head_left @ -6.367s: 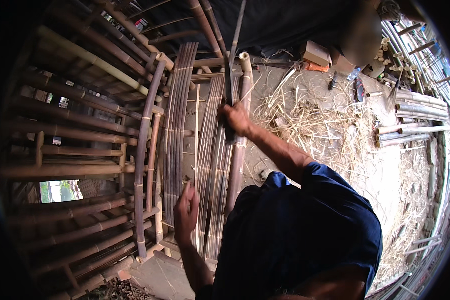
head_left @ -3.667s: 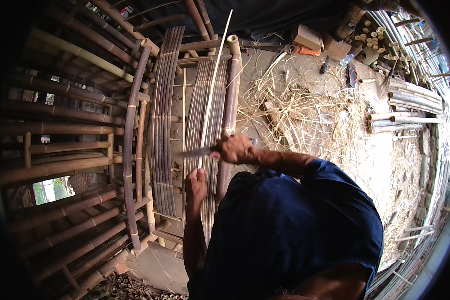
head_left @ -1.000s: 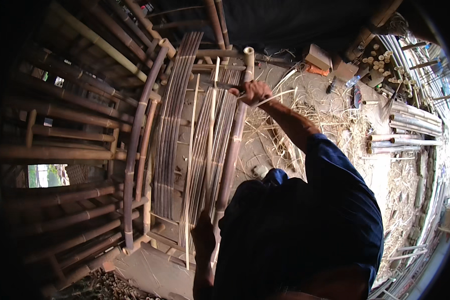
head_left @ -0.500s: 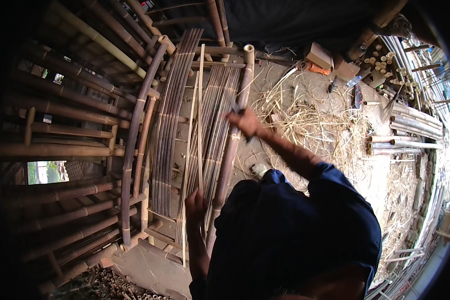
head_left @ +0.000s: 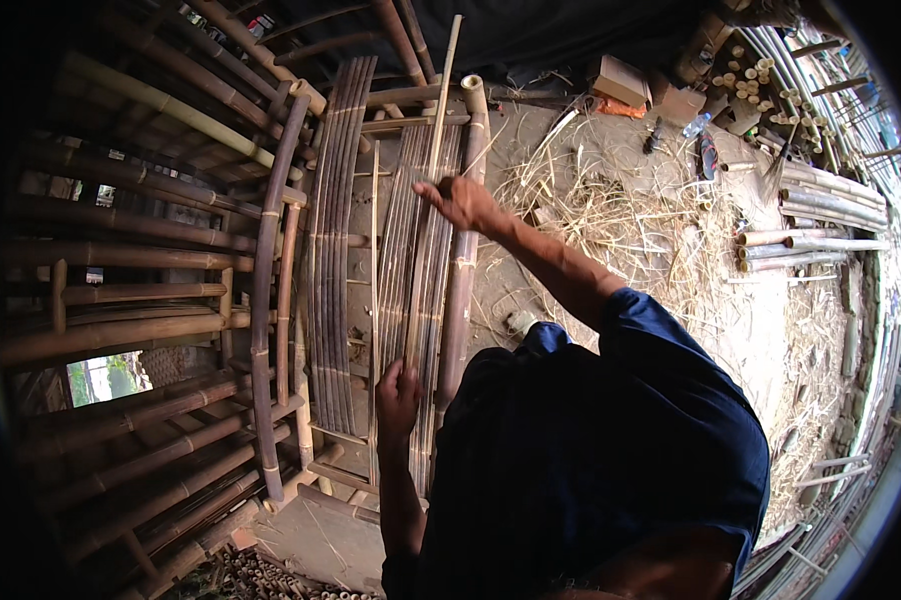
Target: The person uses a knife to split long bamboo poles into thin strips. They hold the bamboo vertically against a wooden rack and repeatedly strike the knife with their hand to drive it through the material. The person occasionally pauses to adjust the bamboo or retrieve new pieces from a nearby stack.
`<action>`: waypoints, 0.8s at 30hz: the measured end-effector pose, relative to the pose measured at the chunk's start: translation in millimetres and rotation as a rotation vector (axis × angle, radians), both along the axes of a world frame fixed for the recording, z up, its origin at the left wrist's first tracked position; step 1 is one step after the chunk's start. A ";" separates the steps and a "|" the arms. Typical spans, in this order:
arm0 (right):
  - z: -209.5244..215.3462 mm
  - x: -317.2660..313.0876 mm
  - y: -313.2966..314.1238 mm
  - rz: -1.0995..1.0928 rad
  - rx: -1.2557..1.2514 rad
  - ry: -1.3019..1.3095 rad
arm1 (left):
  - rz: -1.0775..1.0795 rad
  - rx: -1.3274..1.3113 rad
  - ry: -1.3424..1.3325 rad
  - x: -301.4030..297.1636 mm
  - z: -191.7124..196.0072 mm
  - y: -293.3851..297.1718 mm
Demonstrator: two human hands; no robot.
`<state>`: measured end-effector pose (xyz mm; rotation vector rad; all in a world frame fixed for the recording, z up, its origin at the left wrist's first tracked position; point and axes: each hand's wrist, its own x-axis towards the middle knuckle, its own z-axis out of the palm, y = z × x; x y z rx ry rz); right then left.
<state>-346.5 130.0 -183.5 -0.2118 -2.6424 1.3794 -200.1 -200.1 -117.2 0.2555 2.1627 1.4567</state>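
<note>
A long, narrow bamboo strip runs from my left hand up past my right hand, its pale far end reaching beyond the rack. My left hand is closed around the near part of this strip. Farther up, my right hand is closed at the strip, thumb side toward the left; its palm side is hidden, so a tool inside it cannot be made out. Below both hands lie several dark bamboo slats on a bamboo frame. Another thin pale strip lies along their left side.
A second row of dark slats lies left. A thick bamboo pole borders the frame beside my body. Bamboo railings stand at far left. Shavings litter the ground right, near stacked poles and a cardboard box.
The held strip has moved away from me, its far end now well past the frame and farther right. A blurred greyish object at my right hand no longer shows. The view has shifted slightly.
</note>
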 end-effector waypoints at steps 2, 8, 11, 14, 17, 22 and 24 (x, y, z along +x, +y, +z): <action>-8.6 37.2 -27.8 -0.019 0.382 0.329 | 0.090 0.035 -0.096 -16.2 3.3 19.9; 9.3 135.7 -89.8 0.355 0.348 0.048 | 0.350 0.136 -0.360 -43.3 -6.5 59.0; 11.3 122.9 -79.2 0.320 0.346 0.143 | 0.284 0.097 -0.233 -44.4 -17.4 55.6; 10.1 102.2 -84.5 0.253 0.379 0.134 | 0.224 0.171 -0.158 -52.9 -5.4 43.3; -23.9 43.9 -44.3 -0.072 0.408 0.040 | 0.140 0.061 -0.171 -25.1 62.7 37.1; -31.0 -45.2 116.3 -0.283 0.931 -0.018 | 0.005 -0.144 -0.020 54.5 75.5 -36.5; -58.3 -45.2 164.5 -0.349 0.972 0.225 | -0.033 -0.159 -0.138 61.4 76.8 -53.2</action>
